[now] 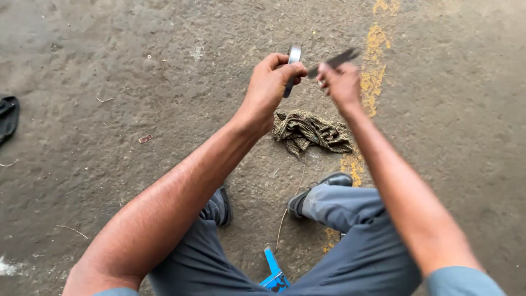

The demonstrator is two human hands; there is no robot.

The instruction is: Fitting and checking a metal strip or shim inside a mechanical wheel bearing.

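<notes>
Pinched edge-on between the fingers and thumb of the left hand: a grey metal ring, upper rim poking out above the knuckles, lower part hidden in the curled grip. Just to the right of those fingers, closed narrowly in the right hand: a thin dark tool, blurred with motion, tip aimed toward the ring; whether touching it or a little short, impossible to tell. Likely trouble right at the fingertips: a tool tip skidding off smooth metal and into the left thumb, given so small a gap between the hands. Also possible: the ring twisting out of a light pinch under a sideways push and dropping. Directly below both hands, a crumpled olive-brown rag on the rough concrete floor; soft landing there, but a roll away on bare concrete if falling wide. Nearer the body, two dark shoes and grey trousers, a blue object between the legs. Beyond the right hand, worn yellow paint.
</notes>
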